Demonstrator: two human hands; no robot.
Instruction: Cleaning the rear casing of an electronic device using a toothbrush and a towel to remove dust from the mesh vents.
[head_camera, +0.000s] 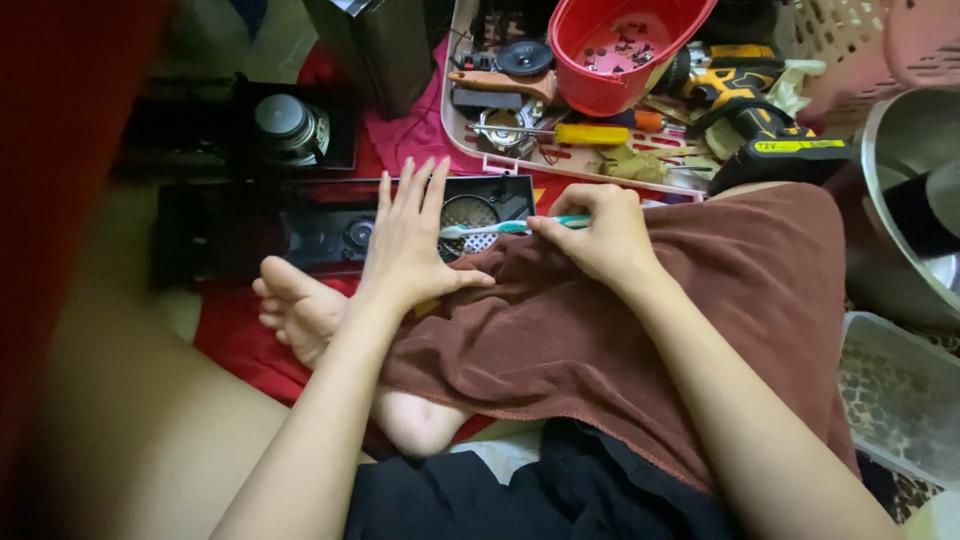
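Note:
My right hand (598, 236) grips a white and teal toothbrush (487, 229), its bristle end over a round metal grille (470, 215) in a long black speaker panel (300, 235). My left hand (408, 243) lies flat with fingers spread on that panel, just left of the grille. A brown towel (640, 320) covers my lap under both forearms. My bare foot (300, 305) rests beside the panel on a red cloth (235, 345).
A pale tray (470, 140) at the back holds a red bowl (620, 50) of small screws, screwdrivers (560, 133) and a yellow-black power drill (750, 110). A loose speaker cone (288, 128) sits back left. A metal pot (910, 190), pink basket (860, 40) and clear box (900, 390) stand on the right.

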